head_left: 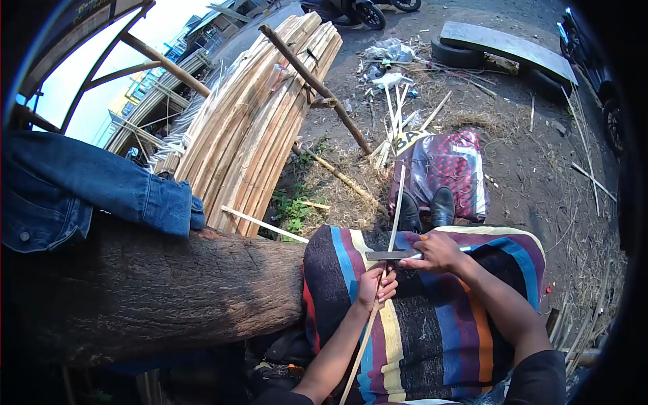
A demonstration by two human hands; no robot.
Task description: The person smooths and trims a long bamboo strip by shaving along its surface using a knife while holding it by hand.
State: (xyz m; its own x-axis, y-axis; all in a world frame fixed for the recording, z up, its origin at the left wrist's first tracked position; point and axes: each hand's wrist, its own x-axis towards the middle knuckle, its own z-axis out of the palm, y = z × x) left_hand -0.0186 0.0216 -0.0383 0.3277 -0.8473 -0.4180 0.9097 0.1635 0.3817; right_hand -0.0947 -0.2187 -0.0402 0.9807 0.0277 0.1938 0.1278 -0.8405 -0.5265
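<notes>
My left hand (376, 286) is closed around a long, thin bamboo strip (361, 347), which slants up across my lap and past my shoes. My right hand (437, 252) grips a knife (383, 256) whose flat blade points left and lies across the strip, just above my left fingers. Part of the handle is hidden in my palm. Whether the edge bites into the strip I cannot tell. A striped cloth (432, 331) covers my lap under both hands.
A thick log (202, 290) lies at left, with a denim jacket (101, 182) on it. Behind stands a big stack of wooden slats (263, 115) beside a slanting pole (317, 84). My shoes (442, 206) rest on a printed sack (466, 169). A plank bench (509, 50) is at the far right.
</notes>
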